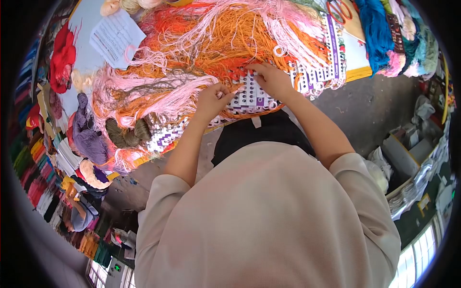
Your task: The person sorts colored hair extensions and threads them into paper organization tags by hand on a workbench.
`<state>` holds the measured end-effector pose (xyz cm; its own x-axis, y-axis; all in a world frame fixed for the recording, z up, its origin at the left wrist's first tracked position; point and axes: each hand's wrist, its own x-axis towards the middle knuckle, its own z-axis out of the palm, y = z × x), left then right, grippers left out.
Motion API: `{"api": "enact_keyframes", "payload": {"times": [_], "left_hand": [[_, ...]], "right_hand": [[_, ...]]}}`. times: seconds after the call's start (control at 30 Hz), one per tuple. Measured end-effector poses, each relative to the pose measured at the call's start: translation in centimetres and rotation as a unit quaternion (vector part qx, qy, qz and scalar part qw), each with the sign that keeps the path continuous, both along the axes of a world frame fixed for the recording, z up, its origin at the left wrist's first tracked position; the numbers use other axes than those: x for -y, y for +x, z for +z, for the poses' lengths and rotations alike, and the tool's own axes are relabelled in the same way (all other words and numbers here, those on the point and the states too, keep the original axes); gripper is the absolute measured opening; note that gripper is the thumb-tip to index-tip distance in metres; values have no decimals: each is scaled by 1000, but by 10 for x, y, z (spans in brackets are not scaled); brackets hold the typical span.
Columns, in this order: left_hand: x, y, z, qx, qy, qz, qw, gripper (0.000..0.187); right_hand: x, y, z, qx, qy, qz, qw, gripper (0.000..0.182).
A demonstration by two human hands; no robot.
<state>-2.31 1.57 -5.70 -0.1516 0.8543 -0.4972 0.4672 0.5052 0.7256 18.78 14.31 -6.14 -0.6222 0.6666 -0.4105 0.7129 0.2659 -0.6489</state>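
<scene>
My left hand (pixel 212 102) is closed in a pinch at the near edge of the thread pile, with orange thread (pixel 236 88) at its fingertips. To its right, my right hand (pixel 274 81) bends over a white card with rows of punched holes and purple print (pixel 249 93). Its fingertips are drawn together among red-orange strands at the card's far end; what they grip is too small to make out. Long pink thread (pixel 180 98) and orange thread (pixel 216 41) spread across the table around both hands. More punched cards (pixel 312 79) lie to the right, with threads through their holes.
Red-handled scissors (pixel 339 10) lie at the far right, near blue thread hanks (pixel 376 33). A written sheet (pixel 116 38) sits at the back left. Purple yarn (pixel 90 132) and an olive skein (pixel 127 133) lie at the left. A person (pixel 82 216) is beyond the table's left end.
</scene>
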Motion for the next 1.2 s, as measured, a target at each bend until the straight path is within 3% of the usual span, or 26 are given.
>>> {"api": "enact_keyframes", "payload": {"times": [0.17, 0.23, 0.33, 0.5, 0.67, 1.2], "left_hand": [[-1, -5, -8, 24, 4, 11, 1000, 20], [-6, -6, -2, 75, -54, 60, 994, 18], [-6, -7, -16, 85, 8, 121, 989, 17], [-12, -4, -19, 105, -8, 147, 984, 17], [-19, -6, -20, 195, -80, 247, 946, 17], [-26, -7, -16, 211, -110, 268, 934, 17]], "right_hand": [[-4, 1, 0, -8, -15, 9, 1000, 38], [-4, 2, 0, -17, -9, 12, 1000, 38], [-5, 3, -2, -25, -3, 13, 1000, 38], [-7, 5, -3, -30, -13, 17, 999, 37], [-8, 8, -4, -42, -12, 22, 999, 38], [-15, 14, -13, -71, -67, 28, 995, 41]]}}
